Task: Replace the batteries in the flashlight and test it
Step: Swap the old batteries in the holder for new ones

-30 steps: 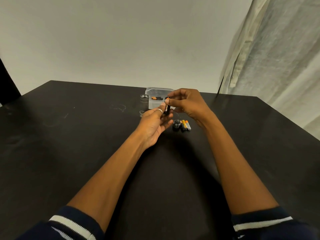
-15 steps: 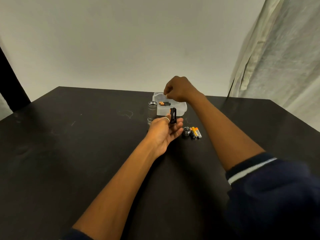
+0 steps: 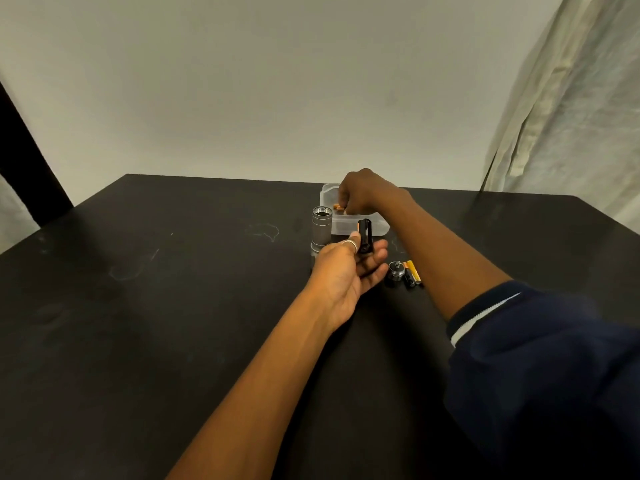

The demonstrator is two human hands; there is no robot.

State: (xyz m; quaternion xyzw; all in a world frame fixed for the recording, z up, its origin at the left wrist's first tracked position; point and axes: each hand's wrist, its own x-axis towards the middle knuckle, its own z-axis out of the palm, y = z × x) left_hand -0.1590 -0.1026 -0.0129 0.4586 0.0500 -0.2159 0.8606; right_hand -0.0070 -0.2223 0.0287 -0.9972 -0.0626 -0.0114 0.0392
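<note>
My left hand (image 3: 349, 268) holds a black battery holder (image 3: 365, 236) upright between thumb and fingers, palm up. Just behind it the grey flashlight body (image 3: 321, 229) stands on the table with its threaded end open at the top. My right hand (image 3: 360, 192) reaches down into a clear plastic box (image 3: 375, 226), with its fingers closed around an orange-tipped battery (image 3: 338, 207). The flashlight's end cap (image 3: 396, 270) lies to the right of my left hand, beside loose batteries (image 3: 412, 272) with orange and black casings.
Everything sits on a black table (image 3: 173, 306) against a pale wall. A curtain (image 3: 571, 116) hangs at the right. A dark upright post (image 3: 24, 161) stands at the far left.
My right hand left the battery holder, moved back to the plastic box and lowered into it, closing on a battery. My left hand kept the holder upright.
</note>
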